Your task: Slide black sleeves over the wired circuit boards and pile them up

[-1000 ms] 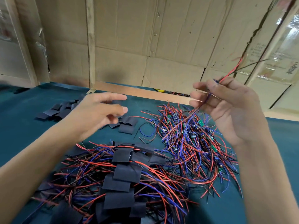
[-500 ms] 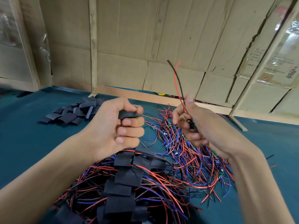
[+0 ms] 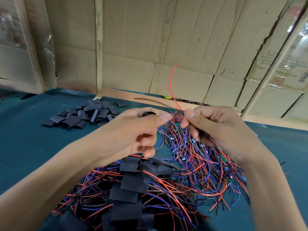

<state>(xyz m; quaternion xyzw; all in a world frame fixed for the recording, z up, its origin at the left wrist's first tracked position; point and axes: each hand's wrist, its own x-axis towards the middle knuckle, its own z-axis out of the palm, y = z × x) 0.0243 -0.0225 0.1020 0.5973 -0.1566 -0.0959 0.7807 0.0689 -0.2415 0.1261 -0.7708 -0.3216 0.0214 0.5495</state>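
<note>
Cardboard sheets and bare wooden studs wall off the far side of a bench (image 3: 25,147) covered in dark teal cloth. Both hands are raised above the loose boards (image 3: 191,147), a tangle of thin red, blue and black wires with small green boards among them.

The left hand (image 3: 133,130) pinches a sleeve (image 3: 148,113) between thumb and forefinger, its other fingers curled; only the sleeve's dark upper edge shows. Just right of it, the right hand (image 3: 216,129) pinches the wires of one board, with a red wire (image 3: 171,87) curving up from the fingertips and a black wire (image 3: 150,101) trailing left, blurred. The board itself is hidden inside the fingers.

This looks like the threading step: sleeve and wire ends have met, but nothing has gone through yet. Next the free wire ends need gathering into one bundle and steering into the sleeve's mouth, which probably wants a squeeze to open, since the sleeves lie flat.

Spare sleeves (image 3: 83,115), matte black flattened tubes cut short, lie heaped on the cloth to the far left of the loose boards. Near of the loose boards lies the done pile (image 3: 131,185), sleeved boards overlapping in a rough row like shingles, their springy wires fanning out on both sides.
</note>
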